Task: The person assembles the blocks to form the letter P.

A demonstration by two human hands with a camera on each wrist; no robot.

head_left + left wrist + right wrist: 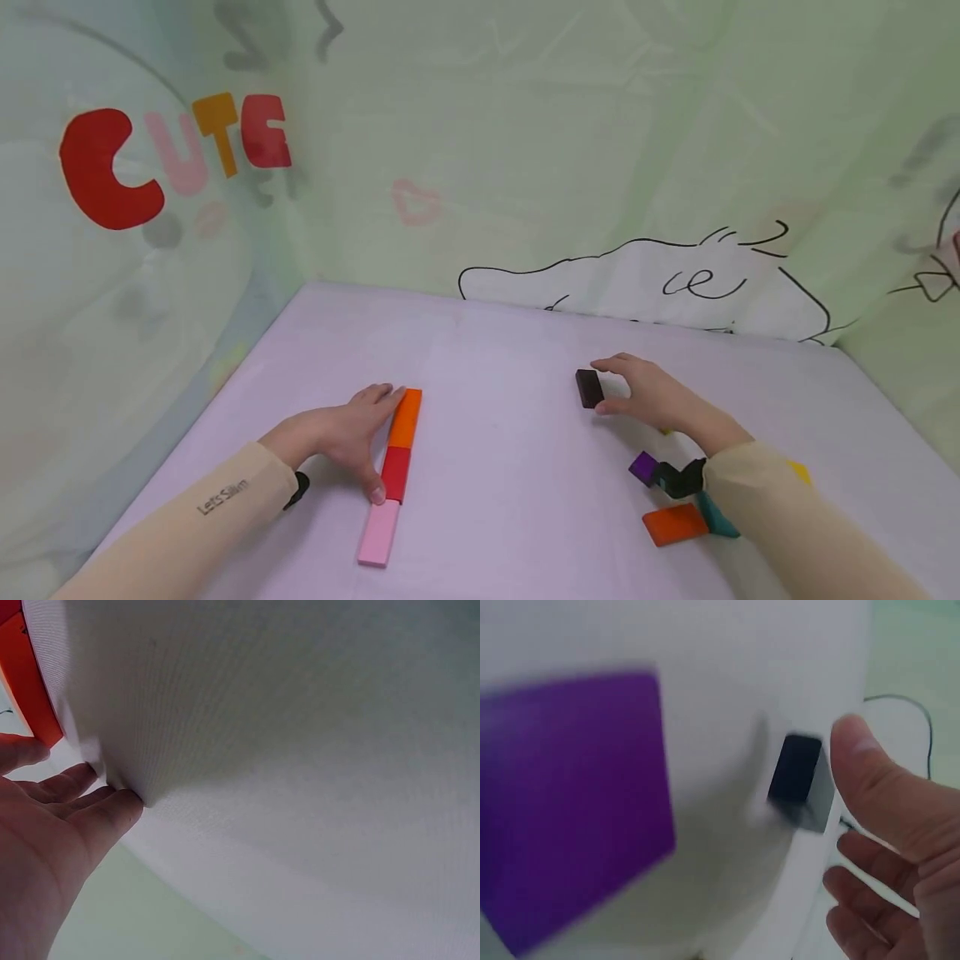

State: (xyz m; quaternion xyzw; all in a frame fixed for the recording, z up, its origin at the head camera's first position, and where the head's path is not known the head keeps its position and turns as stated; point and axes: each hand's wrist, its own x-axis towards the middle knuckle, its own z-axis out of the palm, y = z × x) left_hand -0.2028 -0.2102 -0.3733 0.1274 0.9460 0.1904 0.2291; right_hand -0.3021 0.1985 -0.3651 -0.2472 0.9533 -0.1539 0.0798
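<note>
Lilac table: 3 flat blocks in line, orange, red, pink; left hand spread along them, unclenched. Right hand gaping beside black block, contact unclear.

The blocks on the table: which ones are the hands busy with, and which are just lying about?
Seem part of the job:
Lined up at the left hand: orange block, red block, pink block
By the right hand: black block

Seem just lying about:
purple block
loose orange block
teal block
yellow piece, mostly hidden
</note>
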